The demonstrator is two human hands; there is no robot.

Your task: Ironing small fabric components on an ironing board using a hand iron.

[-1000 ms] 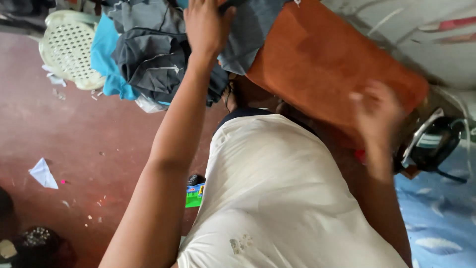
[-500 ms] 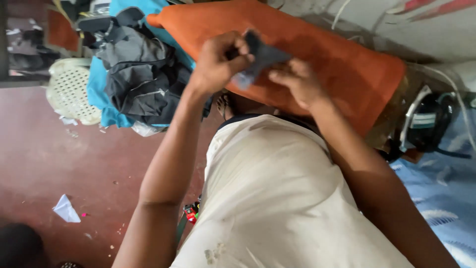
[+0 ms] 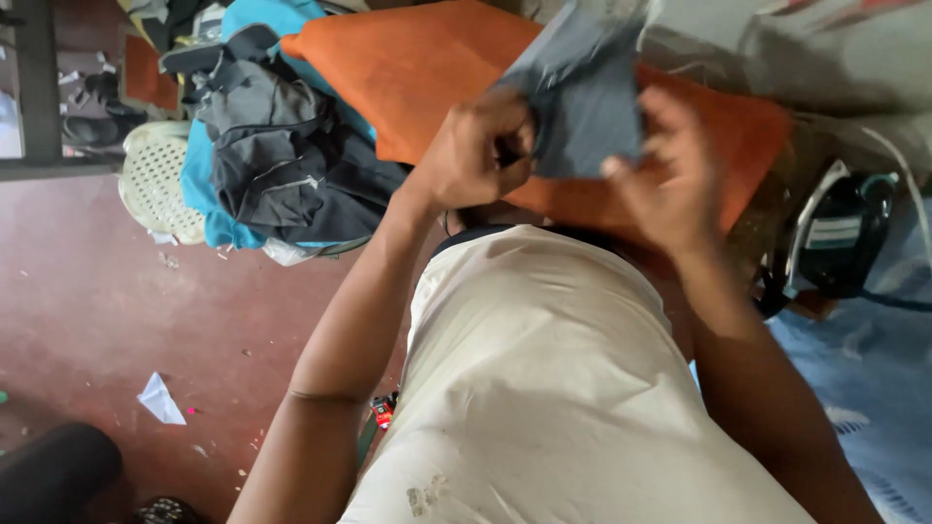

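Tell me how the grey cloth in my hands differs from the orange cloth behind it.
The grey cloth is held up between the left hand and right hand; the orange cloth lies spread out, touched by neither hand. The grey cloth looks small and bunched at the grip, while the orange cloth is much larger and mostly flat. The grey cloth is dull blue-grey; the orange cloth is bright. Both are plain fabric without a pattern.

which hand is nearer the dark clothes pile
Left. The left hand is just right of the dark clothes pile; the right hand is farther right, beyond the grey cloth.
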